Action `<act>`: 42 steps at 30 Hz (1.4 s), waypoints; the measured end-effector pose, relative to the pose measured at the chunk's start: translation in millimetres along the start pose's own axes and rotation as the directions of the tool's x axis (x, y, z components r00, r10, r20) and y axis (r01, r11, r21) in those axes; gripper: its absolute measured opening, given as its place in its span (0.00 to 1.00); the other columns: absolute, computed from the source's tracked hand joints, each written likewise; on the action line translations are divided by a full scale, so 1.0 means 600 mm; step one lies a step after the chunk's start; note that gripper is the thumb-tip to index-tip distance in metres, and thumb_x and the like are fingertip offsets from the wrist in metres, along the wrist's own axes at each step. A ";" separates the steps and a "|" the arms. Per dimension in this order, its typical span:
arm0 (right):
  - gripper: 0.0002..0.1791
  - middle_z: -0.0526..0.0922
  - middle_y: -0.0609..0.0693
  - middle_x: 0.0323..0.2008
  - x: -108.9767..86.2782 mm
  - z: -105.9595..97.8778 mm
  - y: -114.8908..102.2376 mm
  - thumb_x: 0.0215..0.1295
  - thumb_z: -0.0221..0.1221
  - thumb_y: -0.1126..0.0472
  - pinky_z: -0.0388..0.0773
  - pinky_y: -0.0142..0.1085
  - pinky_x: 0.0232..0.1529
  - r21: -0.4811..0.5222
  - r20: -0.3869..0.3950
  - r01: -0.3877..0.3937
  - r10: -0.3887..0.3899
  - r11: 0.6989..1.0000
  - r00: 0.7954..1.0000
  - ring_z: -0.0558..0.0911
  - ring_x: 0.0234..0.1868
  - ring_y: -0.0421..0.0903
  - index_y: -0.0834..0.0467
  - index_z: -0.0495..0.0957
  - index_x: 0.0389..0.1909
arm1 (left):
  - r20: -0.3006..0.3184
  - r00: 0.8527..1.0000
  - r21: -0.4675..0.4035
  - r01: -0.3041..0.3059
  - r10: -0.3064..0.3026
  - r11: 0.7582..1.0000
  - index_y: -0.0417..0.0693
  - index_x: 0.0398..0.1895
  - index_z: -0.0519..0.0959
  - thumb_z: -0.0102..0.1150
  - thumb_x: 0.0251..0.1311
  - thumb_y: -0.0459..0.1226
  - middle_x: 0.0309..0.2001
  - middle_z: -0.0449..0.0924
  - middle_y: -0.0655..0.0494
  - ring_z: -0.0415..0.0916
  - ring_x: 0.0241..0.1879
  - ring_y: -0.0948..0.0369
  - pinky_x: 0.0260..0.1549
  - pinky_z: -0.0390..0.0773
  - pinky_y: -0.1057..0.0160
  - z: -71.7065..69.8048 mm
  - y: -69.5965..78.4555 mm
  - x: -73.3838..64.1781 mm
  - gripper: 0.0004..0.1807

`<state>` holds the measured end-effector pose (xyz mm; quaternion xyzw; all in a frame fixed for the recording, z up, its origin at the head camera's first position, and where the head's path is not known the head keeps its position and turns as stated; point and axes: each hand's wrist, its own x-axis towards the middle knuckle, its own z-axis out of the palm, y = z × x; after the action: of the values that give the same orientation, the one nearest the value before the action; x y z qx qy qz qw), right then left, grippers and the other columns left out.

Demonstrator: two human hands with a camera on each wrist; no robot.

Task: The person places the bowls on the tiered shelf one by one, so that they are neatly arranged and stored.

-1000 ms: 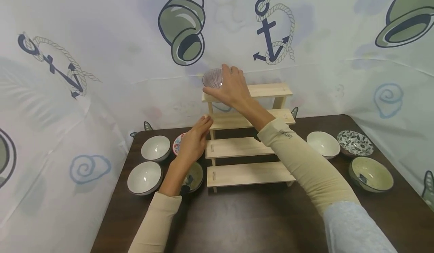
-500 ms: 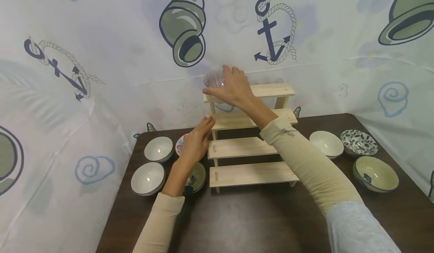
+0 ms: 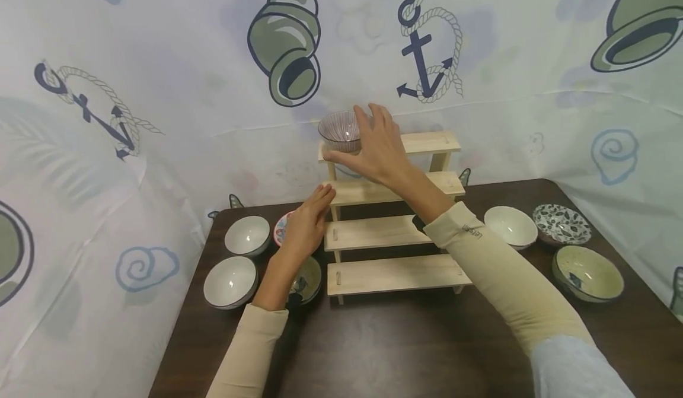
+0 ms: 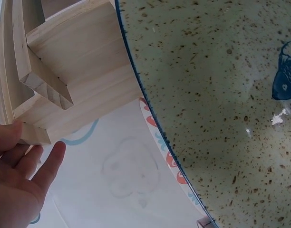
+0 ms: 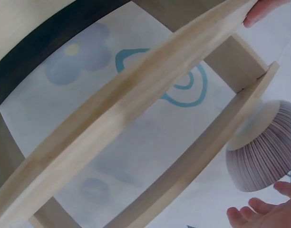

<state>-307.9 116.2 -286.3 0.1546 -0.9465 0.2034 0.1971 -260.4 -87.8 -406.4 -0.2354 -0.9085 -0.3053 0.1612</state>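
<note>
A small striped bowl [image 3: 341,130] stands upright at the left end of the top shelf of a pale wooden tiered stand [image 3: 392,272]. My right hand [image 3: 376,149] is beside it, fingers spread and thumb reaching in front. The right wrist view shows the bowl [image 5: 264,152] from below, with fingertips [image 5: 262,206] close to its rim. My left hand [image 3: 305,223] holds the left end of the second shelf. In the left wrist view, thumb and fingers of the left hand [image 4: 19,175] meet at a shelf end, by a large speckled green bowl [image 4: 217,95].
Two white bowls [image 3: 230,282] are on the dark table [image 3: 368,350] at left, near a colourful patterned bowl [image 3: 280,228]. At right are a cream bowl [image 3: 510,226], a leaf-patterned bowl [image 3: 561,224] and a green bowl [image 3: 588,272]. A printed cloth [image 3: 203,89] hangs behind.
My right hand has loosened from the striped bowl and shifted slightly right and down; the bowl, tilted before, now stands level on the top shelf. My left hand stays in place.
</note>
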 end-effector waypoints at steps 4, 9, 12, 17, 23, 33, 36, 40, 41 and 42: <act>0.63 0.55 0.64 0.79 -0.017 -0.006 -0.002 0.56 0.60 0.21 0.54 0.56 0.80 0.039 0.004 -0.020 0.020 0.999 1.000 0.54 0.81 0.59 0.56 0.52 0.81 | 0.000 1.000 -0.002 0.003 -0.003 1.000 0.43 0.71 0.74 0.50 0.77 0.31 0.74 0.71 0.49 0.65 0.77 0.52 0.69 0.71 0.43 -0.002 0.000 0.001 0.22; 0.60 0.58 0.64 0.77 -0.043 -0.016 -0.002 0.58 0.62 0.25 0.54 0.54 0.80 0.093 -0.001 -0.011 0.012 0.996 1.000 0.56 0.80 0.59 0.57 0.53 0.81 | 0.011 1.000 -0.003 0.009 -0.009 1.000 0.44 0.71 0.74 0.50 0.77 0.32 0.75 0.70 0.49 0.64 0.77 0.53 0.70 0.70 0.43 0.001 -0.001 0.002 0.22; 0.58 0.60 0.65 0.76 -0.058 -0.021 0.001 0.60 0.65 0.30 0.56 0.54 0.79 0.113 -0.014 0.016 -0.015 0.993 1.000 0.57 0.79 0.60 0.59 0.54 0.81 | 0.013 1.000 -0.004 0.015 -0.015 1.000 0.43 0.71 0.74 0.50 0.77 0.32 0.75 0.70 0.50 0.64 0.77 0.53 0.71 0.70 0.44 0.004 -0.002 0.002 0.22; 0.55 0.59 0.65 0.76 -0.078 -0.025 0.004 0.63 0.67 0.36 0.57 0.58 0.78 0.154 -0.016 0.043 -0.041 0.987 0.999 0.58 0.79 0.61 0.60 0.54 0.81 | -0.001 1.000 -0.003 0.010 -0.010 1.000 0.43 0.71 0.74 0.51 0.77 0.32 0.74 0.70 0.49 0.65 0.77 0.52 0.71 0.70 0.43 0.004 -0.005 0.002 0.22; 0.56 0.56 0.67 0.77 -0.100 -0.024 0.016 0.61 0.69 0.37 0.56 0.61 0.78 0.149 0.024 0.047 -0.051 0.988 0.998 0.59 0.78 0.66 0.59 0.54 0.81 | 0.008 1.000 0.006 0.025 -0.025 1.000 0.45 0.72 0.74 0.50 0.78 0.33 0.75 0.70 0.51 0.64 0.77 0.54 0.71 0.69 0.43 0.004 -0.004 0.003 0.22; 0.58 0.45 0.66 0.81 -0.134 -0.018 0.039 0.61 0.70 0.37 0.61 0.59 0.77 0.138 0.084 0.034 -0.045 0.990 0.995 0.50 0.82 0.63 0.57 0.51 0.82 | 0.004 1.000 0.009 0.023 -0.023 1.000 0.46 0.71 0.74 0.51 0.77 0.34 0.75 0.70 0.51 0.64 0.77 0.54 0.72 0.69 0.43 0.005 -0.004 0.002 0.22; 0.58 0.43 0.66 0.82 -0.144 -0.019 0.044 0.61 0.70 0.38 0.63 0.60 0.75 0.140 0.098 0.020 -0.034 0.990 0.995 0.50 0.82 0.63 0.57 0.50 0.82 | -0.008 1.000 0.010 0.018 -0.018 1.000 0.45 0.71 0.75 0.51 0.77 0.33 0.74 0.71 0.51 0.65 0.77 0.54 0.71 0.69 0.43 0.006 -0.004 0.002 0.22; 0.59 0.42 0.65 0.82 -0.159 -0.022 0.051 0.61 0.70 0.38 0.62 0.63 0.75 0.127 0.128 -0.009 -0.007 0.992 0.992 0.51 0.82 0.66 0.57 0.49 0.83 | -0.014 1.000 0.007 0.018 -0.018 1.000 0.46 0.71 0.75 0.51 0.77 0.33 0.74 0.71 0.52 0.65 0.76 0.54 0.71 0.69 0.42 0.007 -0.005 0.002 0.22; 0.59 0.41 0.65 0.82 -0.163 -0.023 0.053 0.61 0.70 0.37 0.62 0.64 0.75 0.122 0.136 -0.018 0.002 0.992 0.991 0.51 0.82 0.67 0.56 0.48 0.83 | -0.013 1.000 0.005 0.019 -0.019 1.000 0.46 0.71 0.75 0.50 0.77 0.33 0.74 0.71 0.52 0.65 0.77 0.55 0.71 0.69 0.42 0.007 -0.005 0.002 0.22; 0.59 0.41 0.64 0.83 -0.166 -0.024 0.055 0.62 0.69 0.37 0.62 0.64 0.75 0.116 0.144 -0.027 0.010 0.993 0.989 0.51 0.82 0.67 0.55 0.48 0.83 | -0.011 1.000 0.005 0.020 -0.020 1.000 0.46 0.71 0.75 0.50 0.77 0.33 0.74 0.71 0.52 0.65 0.77 0.55 0.71 0.69 0.42 0.007 -0.005 0.002 0.22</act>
<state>-228.6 172.5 -328.4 0.1713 -0.9460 0.2489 0.1172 -263.7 -86.9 -410.4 -0.2242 -0.9107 -0.3060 0.1635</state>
